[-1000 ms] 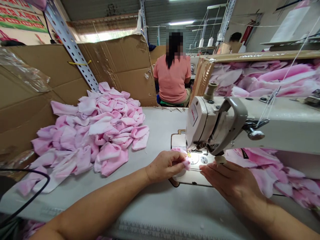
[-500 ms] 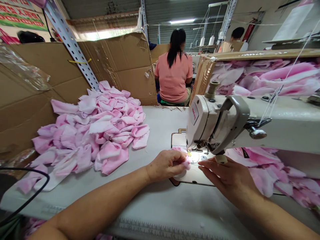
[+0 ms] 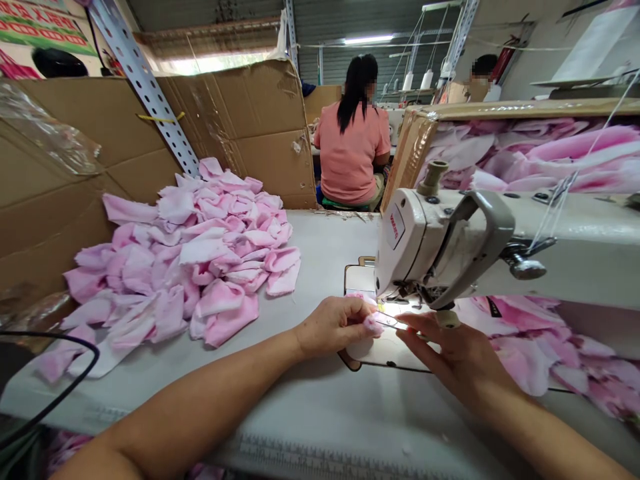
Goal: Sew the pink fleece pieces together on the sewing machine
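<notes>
At the sewing machine [image 3: 400, 247], my left hand [image 3: 333, 327] pinches a small piece of pink plush fabric [image 3: 373, 325] between thumb and fingers, just in front of the needle area. My right hand [image 3: 450, 347] faces it from the other side, thumb and fingers closed on thin metal tweezers [image 3: 389, 323]. Their two slim prongs point left and reach the fabric's edge. Part of the fabric lies behind my left fingers, and the tweezers' rear end is hidden in my right hand. The machine's lamp lights this spot brightly.
A large heap of pink fabric pieces [image 3: 200, 247] lies left on the table [image 3: 320, 413], against cardboard [image 3: 260, 127]. More pink pieces [image 3: 545, 347] lie under the machine arm. A box [image 3: 410, 153] of pink fabric stands behind. Beyond, a person in a salmon shirt [image 3: 350, 153] sits turned away.
The tweezers' prongs now show spread apart at the fabric, where they looked closer together. The fabric's end is more visible at my left fingertips. The view has shifted slightly.
</notes>
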Tool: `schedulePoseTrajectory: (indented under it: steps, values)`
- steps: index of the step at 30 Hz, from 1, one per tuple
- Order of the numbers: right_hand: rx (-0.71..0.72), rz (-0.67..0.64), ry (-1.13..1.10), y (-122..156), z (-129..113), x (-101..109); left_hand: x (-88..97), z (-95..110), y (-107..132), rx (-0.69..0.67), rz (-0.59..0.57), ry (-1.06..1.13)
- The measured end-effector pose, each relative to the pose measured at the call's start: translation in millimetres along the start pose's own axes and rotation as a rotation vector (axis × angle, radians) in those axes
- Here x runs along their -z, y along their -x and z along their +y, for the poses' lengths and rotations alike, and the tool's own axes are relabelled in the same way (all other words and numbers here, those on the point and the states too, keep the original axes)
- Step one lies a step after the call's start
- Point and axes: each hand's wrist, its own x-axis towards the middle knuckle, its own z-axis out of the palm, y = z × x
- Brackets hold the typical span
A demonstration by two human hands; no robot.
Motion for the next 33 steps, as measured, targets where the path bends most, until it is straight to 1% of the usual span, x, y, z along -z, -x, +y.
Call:
schedulePoseTrajectory:
  steps: [2, 4, 8, 13, 18, 22, 25, 27, 29, 31, 33]
  values:
    - [-0.069, -0.044, -0.055, 3.0, -2.5, 3.7, -0.3, -0.7, -0.6, 0.008, 0.007, 0.059]
    - [-0.098, -0.085, -0.099, 5.3, -5.3, 5.2, -1.0, -1.3, -0.7, 0.031, 0.006, 0.126]
    - [-0.071, -0.129, -0.164, 7.6, -6.5, 0.3, -3.4, -1.5, 1.0, 0.090, -0.008, 0.265]
    - [-0.036, -0.167, -0.163, 7.5, -2.4, -10.3, -5.5, -4.6, 1.9, 0.141, -0.001, 0.388]
    - [-0.046, -0.160, -0.174, 5.9, -3.1, -16.1, -7.2, -7.9, -0.5, 0.115, 0.033, 0.385]
    - [-0.036, -0.095, -0.160, 6.0, -3.2, -16.9, -6.6, -2.2, -0.6, 0.090, 0.065, 0.335]
    - [-0.026, -0.073, -0.157, 5.7, -2.5, -16.6, -4.8, 3.5, 0.6, 0.076, 0.056, 0.253]
    - [-0.020, -0.075, -0.160, 5.0, -2.5, -16.0, -4.1, 6.1, 1.8, 0.096, 0.054, 0.245]
    - [-0.025, -0.075, -0.156, 4.1, -2.9, -14.7, -4.0, 7.7, 3.1, 0.146, 0.043, 0.301]
    - [-0.053, -0.082, -0.160, 3.1, -3.8, -12.0, -3.8, 8.1, 3.9, 0.201, 0.011, 0.381]
    - [-0.103, -0.101, -0.169, 2.2, -5.0, -8.3, -3.5, 6.8, 3.8, 0.227, -0.026, 0.428]
